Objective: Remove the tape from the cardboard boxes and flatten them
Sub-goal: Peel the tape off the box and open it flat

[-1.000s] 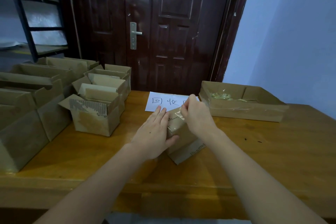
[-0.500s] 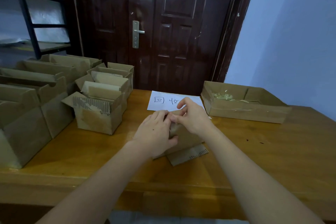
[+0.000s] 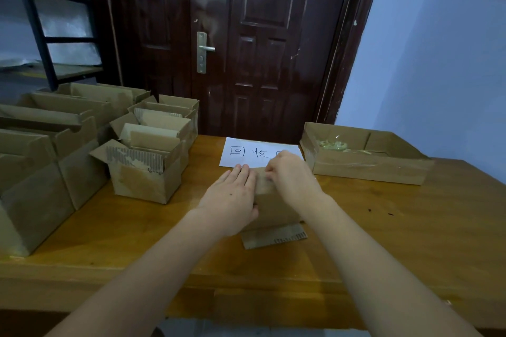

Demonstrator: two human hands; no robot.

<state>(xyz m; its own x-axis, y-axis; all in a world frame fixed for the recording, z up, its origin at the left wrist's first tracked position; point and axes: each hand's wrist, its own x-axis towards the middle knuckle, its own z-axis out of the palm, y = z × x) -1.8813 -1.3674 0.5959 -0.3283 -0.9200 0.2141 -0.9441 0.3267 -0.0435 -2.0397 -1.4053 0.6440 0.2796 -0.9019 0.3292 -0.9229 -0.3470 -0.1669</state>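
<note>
— While the left hand [image 3: 232, 198] lies flat against the small cardboard box [image 3: 269, 204], fingers straight and together, what is the right hand [image 3: 291, 176] doing?

— It sits on the box's top edge with its fingers curled in, pinching something there. Whether that is tape or the cardboard itself I cannot tell.

— Where is that box?

— On the wooden table [image 3: 410, 227], between the two hands, near the middle. One flap [image 3: 273, 236] lies flat on the table at its near side.

— And beyond it?

— A white sheet of paper [image 3: 246, 152] with handwritten characters lies just behind the hands, partly covered by the right one. To the right stands a shallow cardboard tray [image 3: 367, 165] with crumpled tape [image 3: 331, 143] inside. To the left are open boxes: a small one [image 3: 142, 172] with torn flaps nearest, larger ones [image 3: 41, 161] in rows behind it. A dark door [image 3: 246, 49] stands behind the table.
</note>
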